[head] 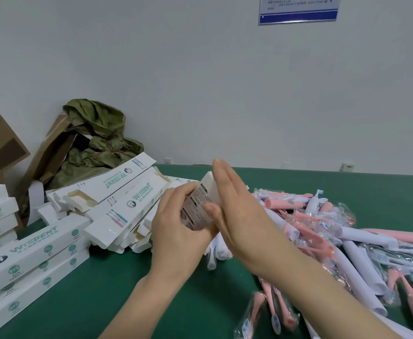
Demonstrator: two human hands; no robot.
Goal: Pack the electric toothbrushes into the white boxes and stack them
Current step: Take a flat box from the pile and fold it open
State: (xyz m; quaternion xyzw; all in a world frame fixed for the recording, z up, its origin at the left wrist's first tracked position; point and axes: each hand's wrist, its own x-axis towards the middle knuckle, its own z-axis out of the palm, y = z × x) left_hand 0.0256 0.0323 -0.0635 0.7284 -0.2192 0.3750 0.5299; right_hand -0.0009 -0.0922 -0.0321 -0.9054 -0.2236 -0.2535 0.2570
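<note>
Our left hand curls its fingers round a small white printed cardboard box while our right hand presses straight, closed-together fingers against its side.

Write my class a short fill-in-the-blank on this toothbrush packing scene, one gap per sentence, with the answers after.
1. Of the left hand and right hand on the white box, the one with straight fingers is the ____.
2. The wrapped toothbrushes are white or ____.
3. The table surface is ____.
4. The stacked boxes lie on the person's ____ side.
Answers: right; pink; green; left.
</note>
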